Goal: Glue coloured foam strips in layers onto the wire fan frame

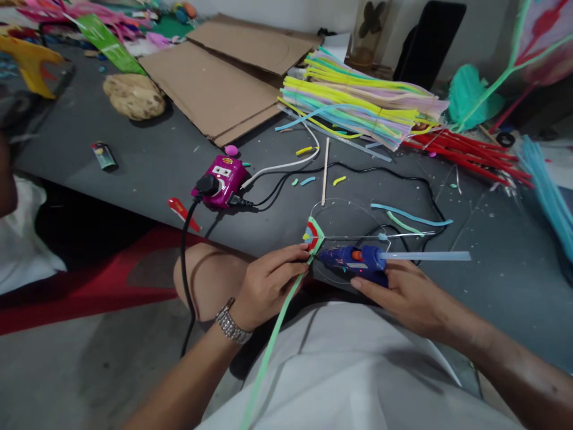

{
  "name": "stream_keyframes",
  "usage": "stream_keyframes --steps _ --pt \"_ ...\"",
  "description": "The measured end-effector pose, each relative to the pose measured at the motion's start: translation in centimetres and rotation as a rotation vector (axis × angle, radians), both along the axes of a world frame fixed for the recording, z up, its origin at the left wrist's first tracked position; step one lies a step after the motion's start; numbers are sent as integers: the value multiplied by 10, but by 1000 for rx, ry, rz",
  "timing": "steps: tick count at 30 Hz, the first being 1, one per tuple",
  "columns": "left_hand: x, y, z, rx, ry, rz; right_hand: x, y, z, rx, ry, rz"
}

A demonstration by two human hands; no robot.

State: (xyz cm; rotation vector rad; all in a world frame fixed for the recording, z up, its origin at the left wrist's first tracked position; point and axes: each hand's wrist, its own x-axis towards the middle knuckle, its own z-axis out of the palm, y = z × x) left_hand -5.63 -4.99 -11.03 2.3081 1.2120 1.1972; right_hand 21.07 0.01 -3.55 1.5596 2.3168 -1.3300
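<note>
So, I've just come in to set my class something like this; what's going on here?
A person is at a craft job. The left hand pinches a small multicoloured piece, with a long green strip trailing toward the lap. The right hand holds a blue glue gun, nozzle close to the piece; whether it touches is unclear. Bundled coloured strips lie farther back.

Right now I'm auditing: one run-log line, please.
left hand: pinching long light-green fuzzy strip | right hand: holding blue plastic glue gun | nozzle: close to strip
</note>
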Motion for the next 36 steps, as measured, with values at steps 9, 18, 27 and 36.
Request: stream_keyframes --steps 9,18,27,36 --pt "0 0 -1 2 33 -4 2 -3 0 4 -52 11" --pt "0 0 3 -24 26 -17 1 -2 -1 61 -50 37" --pt "-1 2 5 -5 76 13 1 -4 2 102 -38 28" --pt "-2 1 -1 -34 95 48 -1 -3 7 80 -21 11"
